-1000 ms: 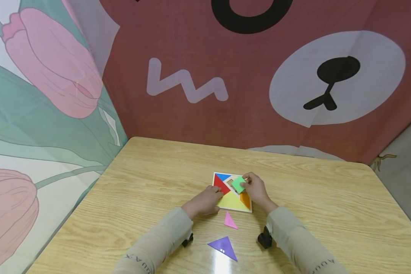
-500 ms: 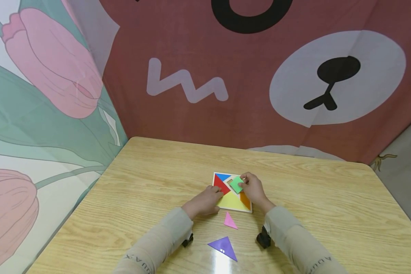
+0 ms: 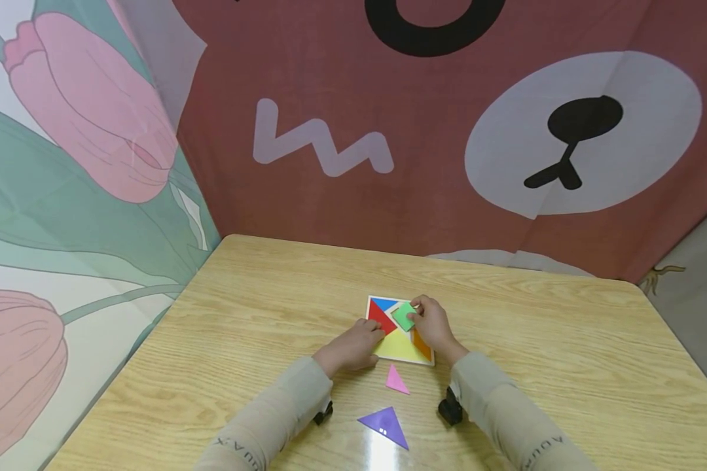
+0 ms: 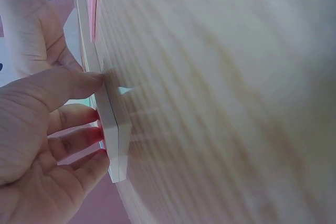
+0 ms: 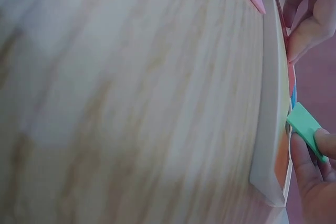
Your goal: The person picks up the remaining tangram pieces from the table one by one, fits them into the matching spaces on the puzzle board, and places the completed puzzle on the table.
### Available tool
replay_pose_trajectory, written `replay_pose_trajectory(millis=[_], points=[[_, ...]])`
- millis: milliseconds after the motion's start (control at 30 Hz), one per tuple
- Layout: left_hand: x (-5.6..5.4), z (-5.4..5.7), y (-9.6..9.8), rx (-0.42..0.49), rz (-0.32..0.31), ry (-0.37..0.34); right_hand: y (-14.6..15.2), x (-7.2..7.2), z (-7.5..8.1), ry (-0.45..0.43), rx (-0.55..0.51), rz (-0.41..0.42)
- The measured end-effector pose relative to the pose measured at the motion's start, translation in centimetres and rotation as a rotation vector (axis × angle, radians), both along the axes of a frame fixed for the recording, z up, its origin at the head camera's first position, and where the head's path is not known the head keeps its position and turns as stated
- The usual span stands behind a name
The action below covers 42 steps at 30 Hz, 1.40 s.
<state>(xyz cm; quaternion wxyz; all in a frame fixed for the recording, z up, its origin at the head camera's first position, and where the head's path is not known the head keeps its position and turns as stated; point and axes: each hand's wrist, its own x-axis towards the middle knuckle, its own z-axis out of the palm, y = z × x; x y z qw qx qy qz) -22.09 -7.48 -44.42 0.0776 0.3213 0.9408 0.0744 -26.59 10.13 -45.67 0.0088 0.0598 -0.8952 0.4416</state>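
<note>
A white-framed tangram board (image 3: 405,361) lies on the table. My left hand (image 3: 350,345) holds its near left corner, thumb on the side edge (image 4: 111,124) and fingertips on top. My right hand (image 3: 436,327) pinches a green square piece (image 3: 403,317) between thumb and fingers over the board's far right part. In the right wrist view the green square (image 5: 304,125) stands tilted, its lower corner right at the recess. A red triangle (image 3: 378,316), a blue triangle (image 3: 383,303), a yellow triangle (image 3: 400,347) and an orange piece (image 3: 421,347) lie in the board.
A small pink triangle (image 3: 396,380) lies just in front of the board. Nearer the person is a larger purple triangle (image 3: 387,425). The wooden table (image 3: 259,294) ends at the back against a printed curtain (image 3: 318,209).
The right hand has brought the green square slightly left, and it covers more of the recess. My left hand has stayed in place on the board.
</note>
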Motion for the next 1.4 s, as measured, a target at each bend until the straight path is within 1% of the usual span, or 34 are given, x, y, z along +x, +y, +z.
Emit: replay_pose_trajectory(millis=[167, 367, 500, 533, 667, 733, 767, 800, 900, 1033, 1233, 1400], points=[[0.0, 0.1, 0.0, -0.008, 0.002, 0.008, -0.1, -0.1, 0.0, -0.001, 0.008, 0.01], [-0.1, 0.1, 0.1, -0.014, 0.007, -0.007, -0.3, -0.5, -0.1, -0.004, 0.033, 0.013], [0.0, 0.2, 0.0, 0.014, -0.002, -0.012, -0.5, -0.8, -0.3, -0.013, 0.043, 0.005], [-0.1, 0.0, -0.1, 0.029, -0.019, 0.006, -0.6, -0.8, -0.4, -0.014, 0.042, 0.003], [-0.1, -0.1, -0.2, 0.04, -0.03, 0.016, -1.0, -0.9, -0.3, -0.018, 0.046, 0.003], [-0.2, -0.2, -0.2, 0.035, -0.028, 0.027, -1.2, -1.0, -0.3, -0.023, 0.048, 0.0], [-0.1, -0.1, -0.1, 0.022, -0.013, 0.014, -1.3, -1.0, -0.3, -0.029, 0.049, -0.003], [-0.1, -0.1, 0.0, 0.015, -0.01, 0.017, -1.3, -1.0, -0.3, -0.036, 0.049, -0.007], [-0.1, -0.1, 0.0, -0.004, -0.006, 0.024, -1.4, -1.0, -0.4, -0.041, 0.05, -0.015], [-0.1, 0.1, 0.0, -0.019, -0.005, 0.015, -1.5, -1.0, -0.3, -0.044, 0.049, -0.018], [-0.1, -0.1, 0.0, -0.019, 0.003, 0.009, -1.7, -1.0, -0.3, -0.026, 0.048, -0.022], [-0.2, -0.3, 0.0, -0.011, 0.012, -0.004, -2.0, -1.0, -0.3, 0.0, 0.072, -0.023]])
